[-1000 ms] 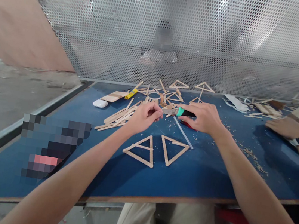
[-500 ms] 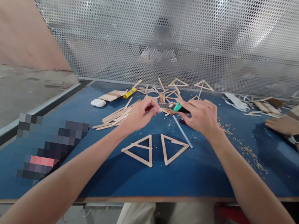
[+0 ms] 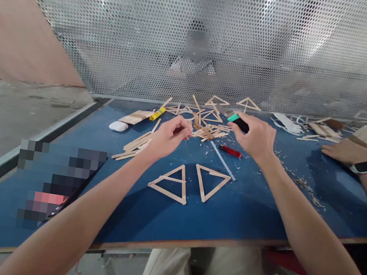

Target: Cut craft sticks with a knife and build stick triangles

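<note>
My right hand [image 3: 256, 135] is closed round a utility knife [image 3: 240, 122] with a black body and a teal end, raised over the blue table. No blade shows on it at this moment. To its left, my left hand [image 3: 172, 136] is pinched closed above the table; whatever lies between its fingertips is too small to make out. Two triangles of craft sticks, the left triangle [image 3: 185, 186] with a crossbar and the right triangle [image 3: 215, 193] with a short stick inside, lie flat nearer me. A red lighter [image 3: 230, 151] and a translucent glue stick [image 3: 222, 161] rest between the hands.
Loose craft sticks [image 3: 137, 144] lie left, near a yellow tube [image 3: 157, 113] and a white case [image 3: 118, 126]. More stick triangles [image 3: 248, 103] stand by the perforated metal panel [image 3: 127, 31]. At right is another person's hand [image 3: 341, 152] wearing a watch. Wood scraps [image 3: 304, 187] litter the table.
My right hand has moved up and right with the utility knife, away from my left hand. The blade seen before no longer shows. The red lighter is now uncovered.
</note>
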`<action>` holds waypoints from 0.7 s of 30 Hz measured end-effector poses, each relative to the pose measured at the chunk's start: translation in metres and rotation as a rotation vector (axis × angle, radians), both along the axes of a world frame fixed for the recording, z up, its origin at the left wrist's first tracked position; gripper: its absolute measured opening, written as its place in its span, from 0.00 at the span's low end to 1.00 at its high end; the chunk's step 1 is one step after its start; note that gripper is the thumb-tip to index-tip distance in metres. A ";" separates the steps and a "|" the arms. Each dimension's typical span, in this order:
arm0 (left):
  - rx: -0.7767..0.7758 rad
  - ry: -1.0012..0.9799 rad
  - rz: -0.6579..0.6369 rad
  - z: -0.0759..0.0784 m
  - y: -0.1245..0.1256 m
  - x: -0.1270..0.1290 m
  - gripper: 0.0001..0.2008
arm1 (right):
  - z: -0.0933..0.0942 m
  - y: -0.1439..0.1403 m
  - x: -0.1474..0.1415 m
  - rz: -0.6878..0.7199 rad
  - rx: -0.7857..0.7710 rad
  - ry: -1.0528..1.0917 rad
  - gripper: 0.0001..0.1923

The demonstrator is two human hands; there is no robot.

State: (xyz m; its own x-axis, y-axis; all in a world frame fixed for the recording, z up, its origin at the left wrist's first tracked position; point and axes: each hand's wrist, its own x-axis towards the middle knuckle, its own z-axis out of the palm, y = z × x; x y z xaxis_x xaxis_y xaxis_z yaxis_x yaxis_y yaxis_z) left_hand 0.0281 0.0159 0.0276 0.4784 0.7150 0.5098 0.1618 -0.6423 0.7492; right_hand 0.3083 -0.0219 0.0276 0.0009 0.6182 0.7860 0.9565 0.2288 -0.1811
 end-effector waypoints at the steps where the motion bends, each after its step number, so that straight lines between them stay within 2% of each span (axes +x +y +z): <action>1: -0.010 -0.028 -0.016 -0.001 0.000 0.001 0.13 | 0.002 -0.001 0.002 0.015 0.022 -0.003 0.23; 5: -0.009 -0.070 -0.069 -0.003 -0.002 0.003 0.13 | 0.007 -0.006 0.004 0.154 0.031 -0.159 0.24; 9: 0.007 -0.064 -0.068 -0.005 -0.004 0.006 0.13 | 0.007 -0.007 0.005 0.267 -0.001 -0.311 0.25; 21: 0.124 0.120 0.083 0.000 -0.012 0.008 0.08 | 0.001 -0.005 -0.007 0.271 0.054 -0.393 0.24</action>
State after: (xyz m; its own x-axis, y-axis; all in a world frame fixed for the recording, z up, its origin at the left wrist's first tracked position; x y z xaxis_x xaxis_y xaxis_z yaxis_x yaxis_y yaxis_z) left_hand 0.0357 0.0040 0.0275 0.4835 0.6899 0.5388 0.3014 -0.7091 0.6375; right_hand 0.3018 -0.0265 0.0287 -0.4586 0.5136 0.7252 0.8545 0.4788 0.2012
